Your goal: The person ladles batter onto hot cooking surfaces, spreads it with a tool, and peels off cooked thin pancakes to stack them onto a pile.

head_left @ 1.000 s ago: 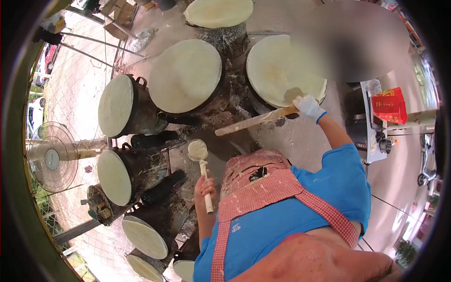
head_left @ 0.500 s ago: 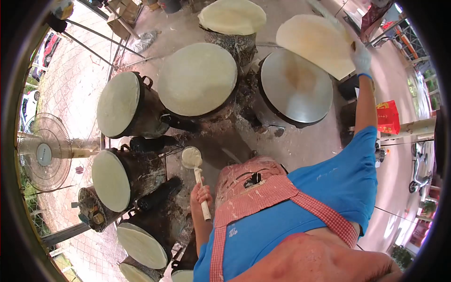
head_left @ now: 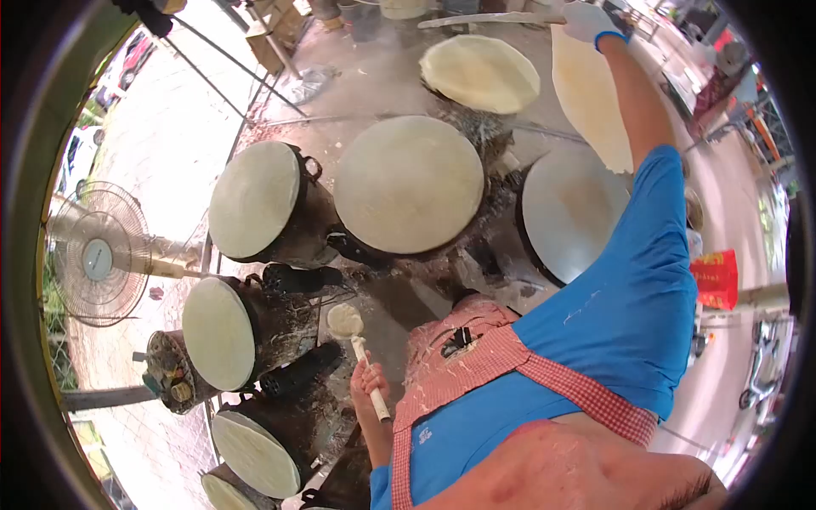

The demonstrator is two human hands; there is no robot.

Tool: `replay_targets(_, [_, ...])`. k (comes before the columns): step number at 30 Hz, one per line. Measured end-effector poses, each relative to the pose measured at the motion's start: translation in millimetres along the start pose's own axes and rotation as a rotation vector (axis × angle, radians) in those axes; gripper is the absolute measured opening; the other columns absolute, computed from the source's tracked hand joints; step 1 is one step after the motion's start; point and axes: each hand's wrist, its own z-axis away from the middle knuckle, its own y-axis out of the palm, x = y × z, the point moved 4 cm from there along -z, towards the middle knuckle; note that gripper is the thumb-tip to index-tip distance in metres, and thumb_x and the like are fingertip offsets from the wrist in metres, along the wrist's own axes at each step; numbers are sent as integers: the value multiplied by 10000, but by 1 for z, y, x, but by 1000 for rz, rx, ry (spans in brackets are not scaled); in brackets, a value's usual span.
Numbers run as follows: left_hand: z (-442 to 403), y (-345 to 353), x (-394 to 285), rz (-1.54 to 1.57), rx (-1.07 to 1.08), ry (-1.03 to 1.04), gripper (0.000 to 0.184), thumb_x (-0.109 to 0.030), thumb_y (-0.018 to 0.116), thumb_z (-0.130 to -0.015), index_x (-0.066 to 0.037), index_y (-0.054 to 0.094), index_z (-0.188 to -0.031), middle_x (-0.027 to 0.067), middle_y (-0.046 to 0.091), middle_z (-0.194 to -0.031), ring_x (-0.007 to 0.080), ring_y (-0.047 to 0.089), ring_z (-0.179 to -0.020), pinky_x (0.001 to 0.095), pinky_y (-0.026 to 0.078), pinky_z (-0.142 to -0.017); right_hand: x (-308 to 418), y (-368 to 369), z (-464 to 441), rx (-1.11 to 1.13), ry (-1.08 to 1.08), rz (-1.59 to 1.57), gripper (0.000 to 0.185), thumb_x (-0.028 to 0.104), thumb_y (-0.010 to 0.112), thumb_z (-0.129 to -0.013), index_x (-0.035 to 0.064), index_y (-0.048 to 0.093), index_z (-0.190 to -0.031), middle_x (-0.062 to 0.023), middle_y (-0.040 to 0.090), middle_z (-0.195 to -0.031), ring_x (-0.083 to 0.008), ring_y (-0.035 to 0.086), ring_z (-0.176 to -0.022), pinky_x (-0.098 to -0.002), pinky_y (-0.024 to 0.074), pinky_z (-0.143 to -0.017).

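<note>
My left hand (head_left: 371,381) is wrapped round the pale handle of a batter-coated ladle (head_left: 345,321), bowl uppermost. At the upper right, my right hand (head_left: 586,21), in a whitish glove with a blue cuff, grips a long, thin flat stick (head_left: 489,19) pointing left. Below this hand is a large thin pale sheet, like a crepe (head_left: 586,93), partly hidden by my forearm; I cannot tell whether the hand also holds it. A bare grey round griddle (head_left: 565,212) lies under my right arm. Left of it, a batter-covered griddle (head_left: 410,185) and another with a pale crepe (head_left: 480,75) stand.
Several more drum-mounted griddles with pale batter line the left, among them one at the upper left (head_left: 255,200) and one lower down (head_left: 218,334). A fan (head_left: 98,259) stands by the mesh fence. A red bag (head_left: 716,279) hangs at the right.
My right hand has moved up and left with the stick, which now points left. The thin sheet appears narrower and farther right of the griddles. My left hand still holds the ladle; the view has shifted.
</note>
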Motion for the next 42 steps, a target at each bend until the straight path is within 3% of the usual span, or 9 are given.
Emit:
replay_targets(6, [-20,39,10,38,117,133,278,-138,393,-902,49,471,-1092,-20,300,-554,48,288,-401,184,271,-313,-8,-6,-84,-220,108,-665,407,189,509,-655,176,591,-1054,-166,630,-867,-294,619,-716,-377,492,-606])
replay_targets(9, [-28,56,19,32,113,231,258,-130,402,-904,13,477,-1106,-23,298,-554,41,279,-394,172,262,-307,-78,123,-136,-154,545,-1197,364,358,525,-770,34,545,-603,-41,443,-409,-150,437,-329,-306,325,-327])
replay_targets(15, [-45,79,31,83,55,277,280,-126,414,-896,22,461,-1129,-28,302,-541,38,286,-382,168,274,-308,-7,265,-69,-255,863,-1613,313,275,554,-692,42,537,-483,-76,488,-443,-172,478,-392,-339,341,-377])
replay_targets(19, [-49,87,36,117,68,291,298,-136,422,-894,27,442,-1143,-27,307,-565,32,294,-392,166,271,-312,67,398,-33,-256,1340,-1804,266,230,569,-683,-36,572,-685,-65,548,-578,-191,534,-500,-351,430,-471])
replay_targets(21, [-52,89,44,67,24,349,289,-131,409,-903,19,432,-1149,-30,301,-582,29,286,-398,164,264,-315,88,439,-15,107,1049,-1052,337,255,566,-692,-57,584,-819,-115,617,-707,-232,581,-640,-374,454,-588])
replay_targets(31, [-39,69,51,156,288,453,282,-143,417,-908,-15,425,-1159,-12,320,-563,50,273,-375,173,266,-300,204,427,-29,253,474,-728,347,256,573,-759,-29,574,-956,-116,622,-842,-226,584,-773,-345,453,-693])
replay_targets(37, [10,5,41,272,408,614,149,-138,489,-876,-53,451,-992,-5,328,-518,45,304,-378,163,269,-295,373,269,-41,-46,-161,-893,361,258,576,-799,-13,568,-1039,-117,626,-922,-223,585,-853,-328,453,-756])
replay_targets(41, [75,-77,38,277,417,801,104,-128,497,-870,-68,425,-916,-9,341,-510,40,304,-359,170,273,-292,577,100,115,184,-911,-1598,359,262,586,-824,1,574,-1071,-106,632,-947,-210,586,-888,-306,448,-774])
replay_targets(42, [101,-86,52,38,-11,1084,127,-147,513,-863,-81,405,-878,-23,336,-495,43,299,-349,167,268,-292,606,39,172,300,-984,-1355,351,287,595,-814,8,588,-1026,-121,637,-923,-213,597,-855,-312,448,-745])
